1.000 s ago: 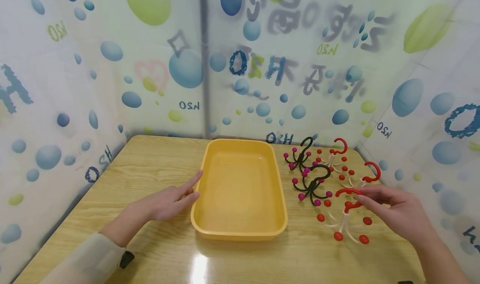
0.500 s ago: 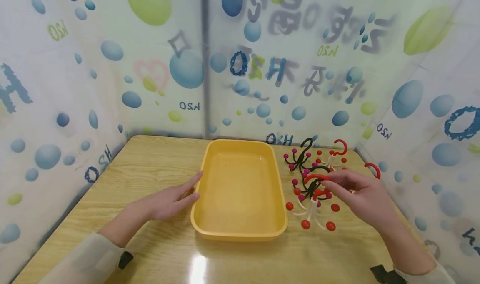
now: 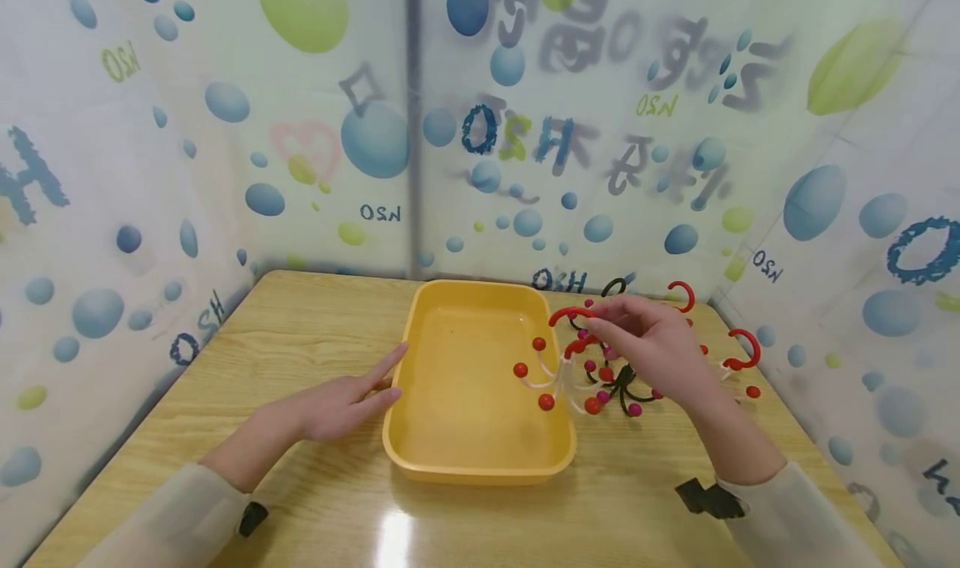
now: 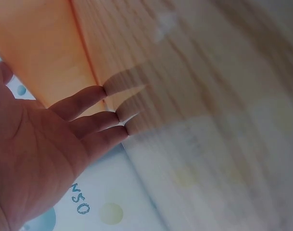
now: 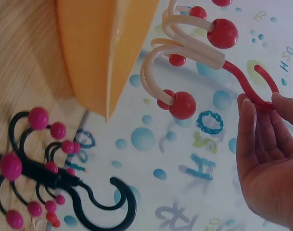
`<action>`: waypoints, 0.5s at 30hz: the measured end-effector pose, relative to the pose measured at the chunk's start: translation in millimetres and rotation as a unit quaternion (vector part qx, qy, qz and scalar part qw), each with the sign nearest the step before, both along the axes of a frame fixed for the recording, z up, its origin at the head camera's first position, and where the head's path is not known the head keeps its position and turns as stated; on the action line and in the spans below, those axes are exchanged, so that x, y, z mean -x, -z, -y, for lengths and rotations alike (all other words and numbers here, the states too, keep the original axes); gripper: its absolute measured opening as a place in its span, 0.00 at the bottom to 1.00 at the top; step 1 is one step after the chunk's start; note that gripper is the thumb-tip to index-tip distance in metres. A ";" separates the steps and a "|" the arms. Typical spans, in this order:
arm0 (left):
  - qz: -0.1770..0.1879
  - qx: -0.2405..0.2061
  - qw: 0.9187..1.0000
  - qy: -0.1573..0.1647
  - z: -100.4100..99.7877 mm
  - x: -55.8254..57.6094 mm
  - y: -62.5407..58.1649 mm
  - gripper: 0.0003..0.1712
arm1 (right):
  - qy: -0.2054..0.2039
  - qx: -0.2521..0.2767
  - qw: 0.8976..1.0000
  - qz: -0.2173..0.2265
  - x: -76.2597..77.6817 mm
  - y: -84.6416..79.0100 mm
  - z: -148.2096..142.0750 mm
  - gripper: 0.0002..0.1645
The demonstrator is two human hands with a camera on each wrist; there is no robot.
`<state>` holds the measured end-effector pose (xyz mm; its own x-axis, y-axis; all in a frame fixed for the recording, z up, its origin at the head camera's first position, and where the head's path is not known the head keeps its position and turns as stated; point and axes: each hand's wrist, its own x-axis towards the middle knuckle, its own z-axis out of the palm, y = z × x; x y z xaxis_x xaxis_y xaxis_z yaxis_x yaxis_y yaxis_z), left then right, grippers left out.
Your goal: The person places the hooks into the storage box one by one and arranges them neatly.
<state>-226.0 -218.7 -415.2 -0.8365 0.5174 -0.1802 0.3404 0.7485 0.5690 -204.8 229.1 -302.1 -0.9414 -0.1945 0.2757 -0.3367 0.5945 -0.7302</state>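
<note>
My right hand (image 3: 652, 347) pinches a hanger with a red hook, several curved white arms and red ball tips (image 3: 564, 371). It hangs upright over the right rim of the yellow tray (image 3: 472, 393). In the right wrist view, the thumb and fingers of the right hand (image 5: 266, 154) grip the red hook of this hanger (image 5: 204, 55). My left hand (image 3: 345, 405) lies with straight fingers against the tray's left rim. The left wrist view shows that hand (image 4: 45, 144) with fingers extended beside the tray wall (image 4: 35, 43).
Right of the tray, partly behind my right hand, lie black hangers with magenta balls, one nearer (image 3: 621, 380) and one farther back (image 3: 613, 286). Two more red-hooked hangers show their hooks, one to the right (image 3: 748, 351) and one behind (image 3: 684, 294). Patterned curtains surround the wooden table (image 3: 315, 485).
My right hand has carried the red-and-white hanger leftward and up, from the table's right side to over the tray's right edge. The left hand and the tray have stayed in place.
</note>
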 end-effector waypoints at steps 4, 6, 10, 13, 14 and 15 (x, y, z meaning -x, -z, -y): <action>-0.001 0.000 1.000 0.001 0.0 0.4 0.9 0.45 | -0.024 0.013 1.000 0.005 12.9 -2.1 18.8 0.14; -0.001 0.001 1.000 0.001 0.1 0.7 1.6 0.45 | -0.032 0.013 0.999 0.009 19.8 -1.7 28.2 0.14; 0.000 0.003 1.000 -0.002 0.5 1.8 3.4 0.45 | -0.045 0.020 0.998 0.025 35.1 0.2 45.8 0.13; -0.001 0.005 1.000 -0.005 0.5 2.4 4.0 0.45 | -0.046 0.020 0.998 0.034 46.5 1.4 56.5 0.15; -0.001 0.006 1.000 -0.005 0.4 2.6 4.0 0.45 | -0.046 0.019 0.998 0.038 50.1 1.7 59.4 0.16; -0.001 0.006 1.000 -0.005 0.4 2.7 4.0 0.45 | -0.045 0.016 0.998 0.042 53.6 2.4 62.3 0.17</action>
